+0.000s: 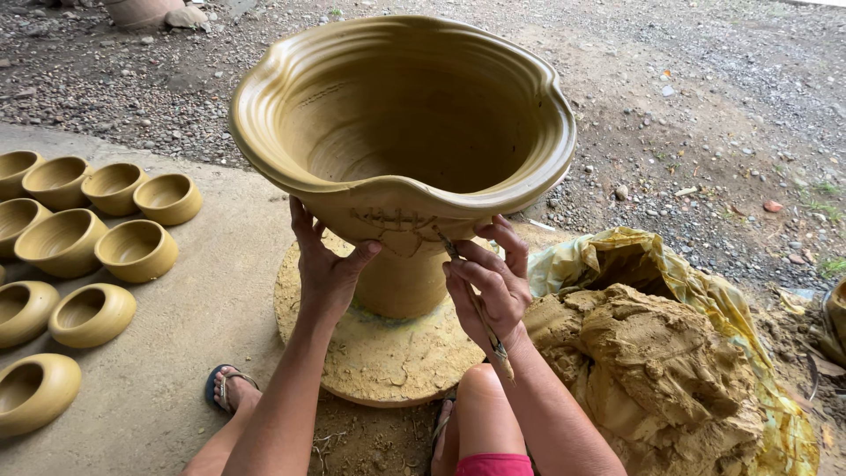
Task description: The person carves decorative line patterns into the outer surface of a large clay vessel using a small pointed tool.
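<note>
Single head-worn view, looking steeply down and forward from close above the person's knees. A large clay pot (401, 132) on its round slab (379, 353) fills the near centre; small bowls (62, 242) lie left, gravel ground (705, 106) beyond.

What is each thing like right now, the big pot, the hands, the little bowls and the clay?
Big clay pot: upright on its round board, wet-looking, marks cut below the rim.
Left hand: pressed flat against the pot.
Right hand: holding a thin stick tool, tip at the pot.
Small bowls: upright, empty, in rows.
Clay lump: piled on opened yellow plastic.
</note>
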